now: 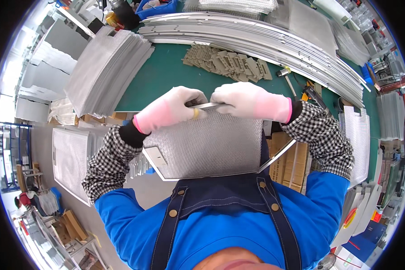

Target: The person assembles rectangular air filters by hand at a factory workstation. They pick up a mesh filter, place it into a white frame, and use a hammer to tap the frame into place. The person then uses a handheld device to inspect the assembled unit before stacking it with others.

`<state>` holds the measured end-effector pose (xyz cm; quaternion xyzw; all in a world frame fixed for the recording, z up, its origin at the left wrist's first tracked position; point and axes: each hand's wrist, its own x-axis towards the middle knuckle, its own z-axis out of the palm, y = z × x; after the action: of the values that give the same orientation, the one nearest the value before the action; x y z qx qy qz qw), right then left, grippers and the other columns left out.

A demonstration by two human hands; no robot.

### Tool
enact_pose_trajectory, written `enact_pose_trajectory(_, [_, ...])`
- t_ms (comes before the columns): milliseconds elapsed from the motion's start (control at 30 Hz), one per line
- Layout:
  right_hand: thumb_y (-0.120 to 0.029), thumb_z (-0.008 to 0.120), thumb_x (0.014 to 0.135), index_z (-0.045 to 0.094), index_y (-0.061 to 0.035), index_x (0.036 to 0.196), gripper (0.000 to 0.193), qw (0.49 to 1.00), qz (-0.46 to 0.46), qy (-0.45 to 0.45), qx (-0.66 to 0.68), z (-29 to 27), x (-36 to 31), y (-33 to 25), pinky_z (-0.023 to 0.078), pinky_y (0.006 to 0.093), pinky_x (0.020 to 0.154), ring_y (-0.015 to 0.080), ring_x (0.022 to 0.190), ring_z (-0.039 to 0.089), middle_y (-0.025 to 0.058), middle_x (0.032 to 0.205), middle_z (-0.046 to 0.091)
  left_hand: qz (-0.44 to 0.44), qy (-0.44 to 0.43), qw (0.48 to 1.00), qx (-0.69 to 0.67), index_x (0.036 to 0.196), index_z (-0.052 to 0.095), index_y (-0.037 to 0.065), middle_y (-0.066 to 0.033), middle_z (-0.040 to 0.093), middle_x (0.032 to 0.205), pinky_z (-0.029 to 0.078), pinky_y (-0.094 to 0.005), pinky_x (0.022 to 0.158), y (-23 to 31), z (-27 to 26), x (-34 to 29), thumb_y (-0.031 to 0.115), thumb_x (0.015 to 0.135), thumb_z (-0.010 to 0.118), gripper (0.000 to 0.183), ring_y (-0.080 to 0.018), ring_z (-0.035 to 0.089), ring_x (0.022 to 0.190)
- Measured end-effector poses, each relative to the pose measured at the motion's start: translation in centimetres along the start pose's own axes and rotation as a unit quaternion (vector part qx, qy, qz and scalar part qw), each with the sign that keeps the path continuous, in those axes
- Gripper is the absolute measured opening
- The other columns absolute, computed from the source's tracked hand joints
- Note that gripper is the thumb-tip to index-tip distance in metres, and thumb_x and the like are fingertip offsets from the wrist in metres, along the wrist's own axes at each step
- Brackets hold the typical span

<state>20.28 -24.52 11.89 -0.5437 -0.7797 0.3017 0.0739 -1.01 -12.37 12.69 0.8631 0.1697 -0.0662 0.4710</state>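
Both gloved hands, left hand (177, 105) and right hand (238, 100), pinch the metal frame strip (207, 106) along the mesh filter panel (207, 144) (far edge seated, right side strip hanging loose).

Green table (166, 76), stacked mesh sheets (105, 67), long metal strips (256, 33), tan plastic pieces (227, 60), blue bin (157, 8)

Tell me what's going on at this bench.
A person in white gloves holds a framed metal mesh panel against their apron. Both the left hand and the right hand pinch a thin metal strip along its top edge. Stacks of mesh sheets, long metal strips and small tan clips lie on the green table.
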Motion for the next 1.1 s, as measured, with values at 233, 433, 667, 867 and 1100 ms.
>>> enact_pose_trajectory(233, [-0.041, 0.047, 0.105, 0.061, 0.0007, 0.122, 0.047, 0.983, 0.026, -0.131, 0.127, -0.5, 1.0, 1.9, 0.05, 0.042, 0.092, 0.0331, 0.101, 0.066, 0.0201, 0.109, 0.067, 0.117, 0.069, 0.982, 0.131, 0.105, 0.069, 0.003, -0.0158, 0.07, 0.084, 0.053, -0.0378, 0.072, -0.5, 1.4, -0.5, 0.017, 0.089, 0.071, 0.021, -0.0305, 0.07, 0.079])
enact_pose_trajectory(433, [-0.038, 0.054, 0.102, 0.057, -0.0008, 0.119, 0.041, 0.99, 0.097, -0.076, 0.064, -1.4, -5.1, 4.7, 0.051, 0.0442, 0.08, 0.0362, 0.091, 0.066, 0.0222, 0.096, 0.066, 0.144, 0.146, 0.955, 0.216, 0.1, 0.067, 0.007, -0.0126, 0.069, 0.08, 0.055, -0.0408, 0.067, -2.4, 3.0, 1.0, 0.018, 0.09, 0.069, 0.015, -0.0326, 0.069, 0.074])
enact_pose_trajectory(667, [-0.032, 0.053, 0.103, 0.056, 0.0017, 0.11, 0.034, 0.974, 0.169, 0.034, 0.144, 1.2, -11.3, 6.9, 0.049, 0.041, 0.076, 0.0329, 0.081, 0.062, 0.0208, 0.085, 0.061, 0.21, 0.158, 0.929, 0.26, 0.097, 0.066, 0.008, -0.0103, 0.068, 0.077, 0.055, -0.0397, 0.067, -1.8, 5.9, 7.5, 0.021, 0.089, 0.072, 0.016, -0.0306, 0.069, 0.073])
enact_pose_trajectory(867, [-0.03, 0.05, 0.103, 0.056, -0.0005, 0.113, 0.032, 0.969, 0.191, 0.081, 0.132, 3.6, -15.7, 5.8, 0.05, 0.0414, 0.078, 0.0334, 0.085, 0.065, 0.0205, 0.088, 0.063, 0.286, 0.109, 0.929, 0.207, 0.111, 0.066, 0.009, -0.0094, 0.071, 0.082, 0.056, -0.0386, 0.069, 1.8, 7.8, 10.2, 0.02, 0.091, 0.07, 0.023, -0.0294, 0.071, 0.076])
enact_pose_trajectory(1100, [-0.033, 0.059, 0.097, 0.059, -0.0024, 0.113, 0.035, 0.983, 0.149, 0.106, 0.013, 2.3, -14.3, 4.3, 0.051, 0.0444, 0.079, 0.0334, 0.088, 0.066, 0.0203, 0.087, 0.063, 0.205, -0.039, 0.956, 0.205, 0.148, 0.04, 0.008, -0.0188, 0.071, 0.087, 0.056, -0.0426, 0.073, 6.0, 8.8, 10.5, 0.021, 0.095, 0.063, 0.059, -0.037, 0.071, 0.079])
